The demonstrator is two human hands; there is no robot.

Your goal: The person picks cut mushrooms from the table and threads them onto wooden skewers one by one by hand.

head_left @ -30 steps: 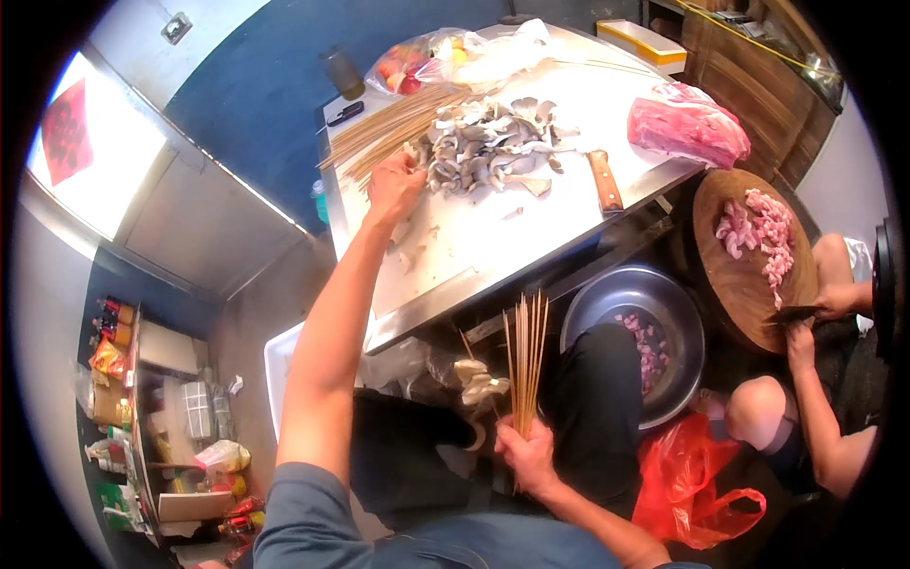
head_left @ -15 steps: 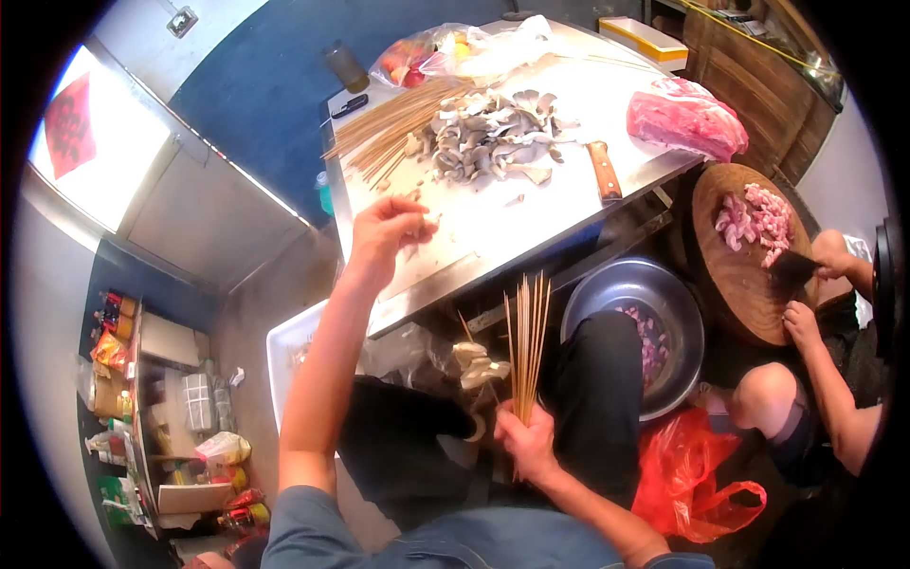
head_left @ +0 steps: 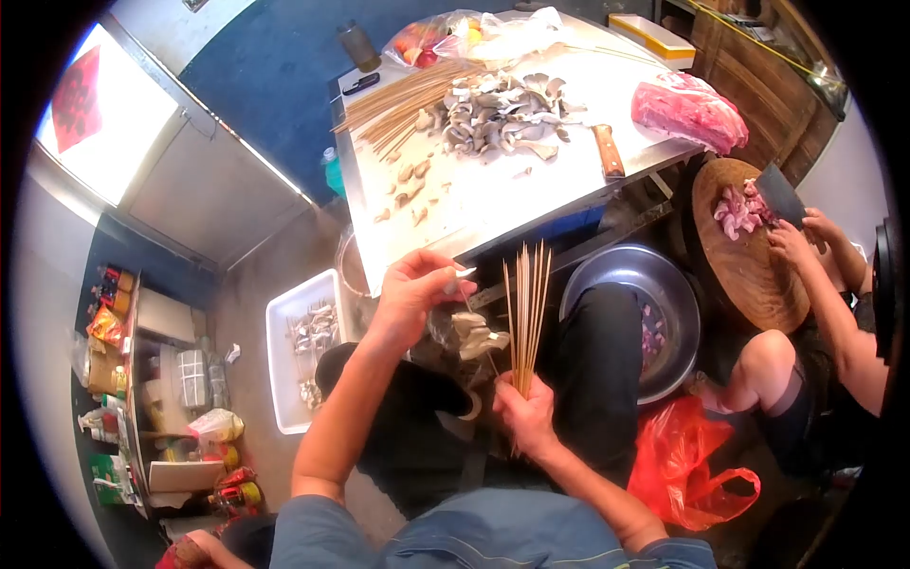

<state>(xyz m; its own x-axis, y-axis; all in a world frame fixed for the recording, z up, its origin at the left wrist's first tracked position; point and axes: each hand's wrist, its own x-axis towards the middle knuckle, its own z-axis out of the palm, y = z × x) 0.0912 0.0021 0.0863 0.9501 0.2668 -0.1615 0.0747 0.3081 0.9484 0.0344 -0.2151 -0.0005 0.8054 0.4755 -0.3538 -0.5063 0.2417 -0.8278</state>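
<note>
My left hand pinches a small pale piece of oyster mushroom at the tip of an upright skewer. Threaded lower on that skewer are several mushroom pieces. My right hand, over my lap, is closed around the skewer's lower end and a bundle of bare bamboo skewers pointing upward. Beyond my hands, a heap of grey oyster mushrooms lies on the table, with more bamboo skewers to its left and small mushroom bits nearer me.
On my left, a white tray holds mushroom skewers. A knife and raw meat lie on the table's right. Beside my right knee are a metal basin and a red bag. A person holds a cleaver at a round chopping board.
My left hand has come back from the table to the skewer tip, with a mushroom piece in its fingers. The other person's cleaver and hands have moved up the chopping board.
</note>
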